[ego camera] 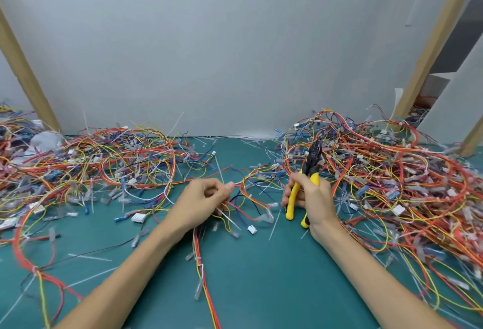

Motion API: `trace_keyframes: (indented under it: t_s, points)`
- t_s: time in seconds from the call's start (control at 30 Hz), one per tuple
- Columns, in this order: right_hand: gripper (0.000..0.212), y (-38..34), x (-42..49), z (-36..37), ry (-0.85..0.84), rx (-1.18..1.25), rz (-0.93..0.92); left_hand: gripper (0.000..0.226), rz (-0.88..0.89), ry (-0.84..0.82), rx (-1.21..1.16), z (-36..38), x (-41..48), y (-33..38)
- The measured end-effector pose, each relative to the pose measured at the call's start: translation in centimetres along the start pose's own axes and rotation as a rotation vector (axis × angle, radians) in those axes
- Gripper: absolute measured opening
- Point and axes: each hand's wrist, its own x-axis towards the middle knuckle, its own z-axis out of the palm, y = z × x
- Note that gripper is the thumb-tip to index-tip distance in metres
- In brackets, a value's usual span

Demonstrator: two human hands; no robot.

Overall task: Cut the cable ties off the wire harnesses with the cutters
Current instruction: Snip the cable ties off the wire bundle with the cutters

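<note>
Left hand (202, 202) pinches the limp harness (244, 210), probably best held near a tie; right hand (315, 199), beside the harness, grips the cutters (310, 168).

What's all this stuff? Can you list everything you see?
Table: one, teal, under everything.
Wire piles: two, mostly red, yellow and blue, left and right.
Wire harness: one, red, yellow, blue, centre, held.
Cutters: one, yellow handles, black head, held right of centre.
Cable ties: many, white, loose on the table.
Wall: one, grey-white, behind.
Wooden posts: three, tan, one left, two right.
Left hand: grips the harness.
Right hand: grips the cutters.
</note>
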Motion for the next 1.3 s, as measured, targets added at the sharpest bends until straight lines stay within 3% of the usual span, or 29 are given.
trace_keyframes:
  t_s: [0.1, 0.17, 0.37, 0.43, 0.53, 0.7, 0.87, 1.0, 1.1, 1.3]
  points:
    - [0.031, 0.1, 0.0, 0.0, -0.013, -0.011, -0.005, 0.024, -0.095, -0.250, -0.061, -2.3, 0.1, 0.4]
    - [0.025, 0.1, -0.1, 0.0, -0.017, -0.029, -0.015, 0.022, -0.095, -0.337, 0.077, -3.7, 0.1, 0.8]
    - [0.009, -0.4, -1.2, 0.5, -0.176, -0.101, -0.118, 0.021, -0.054, -0.304, 0.742, -5.6, 0.1, 2.5]
    - [0.014, -0.5, -1.2, 0.5, -0.233, -0.150, -0.133, 0.018, -0.060, -0.325, 0.802, -5.9, 0.0, 2.8]
    - [0.025, -0.5, -1.1, 0.6, -0.315, -0.169, -0.085, 0.022, -0.122, -0.392, 0.637, -6.1, -0.2, 3.0]
    - [0.026, -0.3, -0.7, 0.4, -0.318, -0.041, 0.014, 0.027, -0.312, -0.390, -0.012, -5.7, -0.7, 3.6]
    - [0.028, -0.1, -0.5, 0.5, -0.287, 0.042, 0.027, 0.027, -0.326, -0.053, -0.468, -2.1, 0.2, 3.4]
    - [0.032, 0.0, -0.4, 0.4, -0.329, -0.111, -0.041, 0.029, -0.131, 0.088, -0.431, 1.3, -0.6, 1.6]
    - [0.047, 0.2, -0.7, 0.6, -0.378, -0.247, -0.107, 0.025, -0.031, 0.148, -0.374, 2.0, -1.2, 0.9]
    - [0.057, 0.3, -0.8, 0.6, -0.391, -0.337, -0.121, 0.034, -0.052, 0.049, -0.480, 1.5, -1.0, 0.3]
